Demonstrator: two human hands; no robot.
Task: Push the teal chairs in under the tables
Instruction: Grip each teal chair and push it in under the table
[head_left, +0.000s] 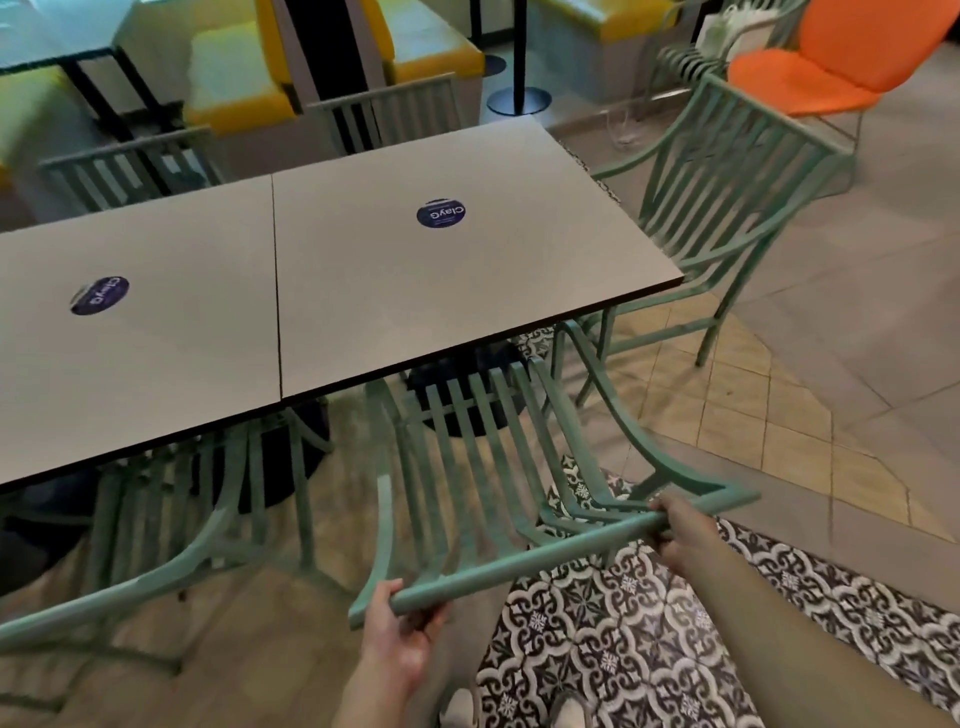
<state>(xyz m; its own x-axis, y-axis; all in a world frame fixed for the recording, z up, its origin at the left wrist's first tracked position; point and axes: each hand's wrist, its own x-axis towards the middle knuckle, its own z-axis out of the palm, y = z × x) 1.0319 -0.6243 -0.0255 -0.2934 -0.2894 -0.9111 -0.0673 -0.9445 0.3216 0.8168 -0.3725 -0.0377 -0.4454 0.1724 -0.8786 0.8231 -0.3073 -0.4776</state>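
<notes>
Two tables (363, 291) abut side by side. One chair (483, 467) stands at the right table's near edge, another (171, 519) left of it, apparently further under. A third chair (727, 208) stands at the right end.

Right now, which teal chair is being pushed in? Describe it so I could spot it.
Find the two grey tables pushed together. At the right table's near edge stands a teal chair, its seat partly under the top. Unlike its neighbours, its top rail is gripped by the left hand and the right hand.

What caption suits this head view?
Both hands, left and right, grip a teal chair's top rail at the grey table.
</notes>
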